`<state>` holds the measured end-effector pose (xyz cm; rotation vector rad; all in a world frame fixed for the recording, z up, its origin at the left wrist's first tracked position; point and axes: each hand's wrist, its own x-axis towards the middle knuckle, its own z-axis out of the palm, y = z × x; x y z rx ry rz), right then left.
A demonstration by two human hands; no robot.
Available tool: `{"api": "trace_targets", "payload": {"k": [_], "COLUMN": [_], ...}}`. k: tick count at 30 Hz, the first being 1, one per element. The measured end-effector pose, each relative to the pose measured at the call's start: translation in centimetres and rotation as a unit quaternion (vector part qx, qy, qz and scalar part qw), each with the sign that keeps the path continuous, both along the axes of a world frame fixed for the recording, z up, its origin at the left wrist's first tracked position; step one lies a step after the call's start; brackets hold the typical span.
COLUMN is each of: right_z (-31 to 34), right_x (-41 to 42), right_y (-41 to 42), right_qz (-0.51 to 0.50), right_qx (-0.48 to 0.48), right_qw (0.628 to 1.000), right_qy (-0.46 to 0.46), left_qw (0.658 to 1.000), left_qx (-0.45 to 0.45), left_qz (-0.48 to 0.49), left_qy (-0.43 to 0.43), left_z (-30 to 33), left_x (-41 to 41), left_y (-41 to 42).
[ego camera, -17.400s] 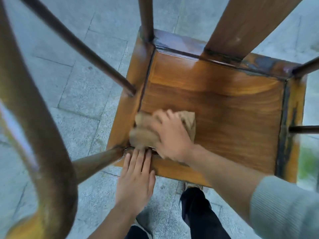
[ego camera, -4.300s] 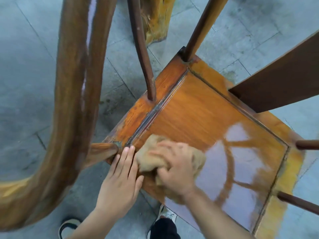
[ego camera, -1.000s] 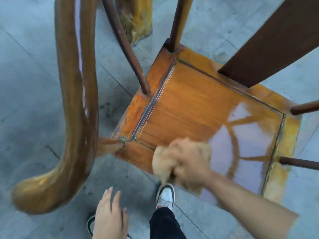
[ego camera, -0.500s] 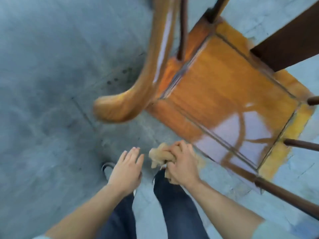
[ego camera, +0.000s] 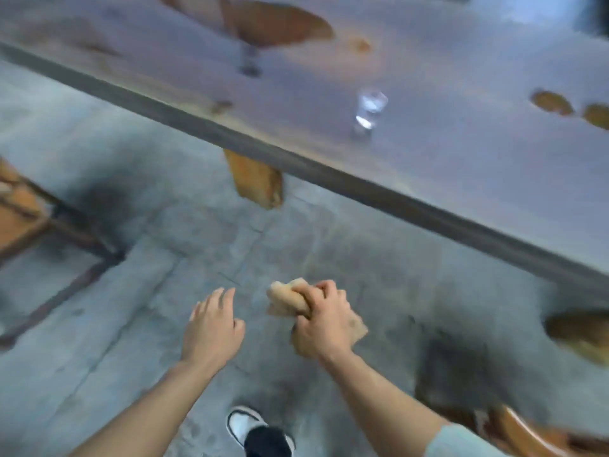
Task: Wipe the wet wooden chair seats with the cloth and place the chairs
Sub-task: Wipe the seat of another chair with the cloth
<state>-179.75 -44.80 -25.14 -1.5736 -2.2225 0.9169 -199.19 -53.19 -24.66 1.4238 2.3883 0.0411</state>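
Observation:
My right hand (ego camera: 324, 324) grips the crumpled tan cloth (ego camera: 285, 298) in mid-air above the stone floor. To its left my left hand (ego camera: 212, 328) hovers with relaxed fingers and holds nothing. The curved arm of a wooden chair (ego camera: 527, 433) shows at the bottom right corner, and another rounded arm end (ego camera: 580, 334) at the right edge. Part of another wooden chair (ego camera: 23, 206) with its dark foot rails sits at the left edge. No chair seat is in full view, and the frame is blurred by motion.
A long wet wooden table (ego camera: 428, 153) runs diagonally across the top, with a small clear glass (ego camera: 369, 108) standing on it and an orange wooden leg (ego camera: 255, 183) beneath. Grey stone floor (ego camera: 115, 324) lies below. My shoe (ego camera: 250, 423) shows at the bottom.
The view has swung away from the wiped chair toward the table. My right hand has lifted the cloth off the seat, and both hands now hang over the floor.

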Motion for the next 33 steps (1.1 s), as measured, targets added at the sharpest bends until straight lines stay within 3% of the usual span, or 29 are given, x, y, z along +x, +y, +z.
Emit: {"api": "trace_targets", "payload": {"k": [4,9,16,21,23,29,33], "right_z": [7.8,14.2,17.2,15.0,13.6,6.6,0.0], "right_x": [-16.5,-35.8,-55.8,-68.3,-73.1,-85.2,-93.6], "right_y": [3.5,5.0,5.8,8.7,9.9,10.9,8.8], "right_qz": [0.121,0.205,0.308,0.384,0.424,0.528,0.665], "right_qx": [0.079,0.11,0.103,0.09,0.07,0.107,0.207], "right_qw": [0.989,0.968,0.932,0.906,0.891,0.838,0.716], "right_qy": [0.012,0.098,0.158,0.152,0.147,0.083,0.052], "left_qw": [0.986,0.961,0.923,0.893,0.861,0.799,0.752], "left_qx": [0.088,0.112,0.111,0.09,0.08,0.067,0.107], "left_qz": [0.141,0.237,0.349,0.43,0.497,0.595,0.643], "left_qy": [0.028,0.082,0.117,0.097,0.069,-0.042,-0.092], "left_z": [8.4,14.5,16.8,15.4,14.0,4.7,-1.7], "left_x": [-14.2,-28.9,-43.8,-52.4,-55.0,-60.8,-64.4], "left_y": [-3.0,-8.0,-11.1,-10.4,-9.7,-5.8,-2.6]}}
